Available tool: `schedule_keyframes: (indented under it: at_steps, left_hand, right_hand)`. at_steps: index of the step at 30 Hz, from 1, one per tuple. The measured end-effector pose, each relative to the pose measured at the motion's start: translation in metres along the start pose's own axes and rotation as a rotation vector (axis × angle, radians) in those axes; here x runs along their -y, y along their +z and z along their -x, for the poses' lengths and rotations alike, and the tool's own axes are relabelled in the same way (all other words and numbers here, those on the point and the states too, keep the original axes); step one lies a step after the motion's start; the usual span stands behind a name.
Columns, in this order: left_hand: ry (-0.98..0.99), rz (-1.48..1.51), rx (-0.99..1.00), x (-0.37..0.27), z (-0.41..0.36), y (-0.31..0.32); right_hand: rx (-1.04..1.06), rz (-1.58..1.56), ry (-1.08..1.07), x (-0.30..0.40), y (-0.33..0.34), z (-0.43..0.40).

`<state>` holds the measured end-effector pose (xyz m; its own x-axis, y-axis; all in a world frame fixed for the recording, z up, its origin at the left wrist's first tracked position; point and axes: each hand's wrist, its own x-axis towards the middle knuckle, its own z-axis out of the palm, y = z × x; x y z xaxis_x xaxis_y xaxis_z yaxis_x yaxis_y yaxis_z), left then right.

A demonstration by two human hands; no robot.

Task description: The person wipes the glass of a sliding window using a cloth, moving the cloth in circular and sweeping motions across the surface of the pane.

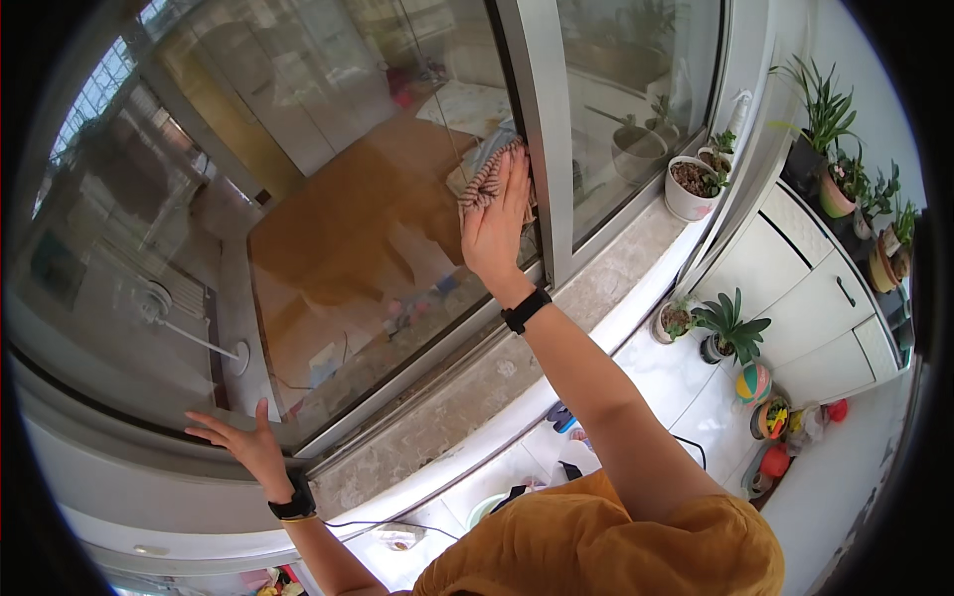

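Note:
My right hand presses a bunched striped cloth flat against the window glass, close beside the upright metal frame. Part of the cloth is hidden under the palm and fingers. My left hand is at the lower left corner of the same pane, fingers spread, holding nothing; whether it touches the glass or frame I cannot tell. Dark bands are on both wrists. Through the pane a room shows, mixed with reflections.
Below the window runs a stone sill. A white flowerpot stands at its right end. Further right are a white cabinet with potted plants, more pots on the tiled floor, and a colourful ball. A black cable hangs beside my left forearm.

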<state>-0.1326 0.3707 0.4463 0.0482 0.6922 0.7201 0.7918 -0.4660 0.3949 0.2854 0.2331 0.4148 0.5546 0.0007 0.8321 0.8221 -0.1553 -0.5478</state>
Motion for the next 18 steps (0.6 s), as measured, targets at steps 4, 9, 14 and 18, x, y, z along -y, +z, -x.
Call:
schedule_keyframes:
  at_steps: [4, 9, 14, 18]
  left_hand:
    - [0.035, 0.003, 0.015, 0.003, 0.002, 0.0]
    - [0.01, -0.03, -0.015, 0.004, -0.001, 0.005]
    - [0.004, -0.01, 0.02, 0.001, -0.001, 0.004]
    - [0.007, -0.037, 0.024, 0.003, 0.0, 0.003]
  right_hand:
    - [0.038, 0.021, 0.051, -0.013, 0.006, 0.032]
    - [-0.138, -0.051, 0.372, 0.011, 0.026, 0.052]
    - [-0.076, -0.043, 0.138, 0.081, 0.028, 0.007]
    - [-0.038, -0.129, -0.088, 0.143, 0.028, -0.042]
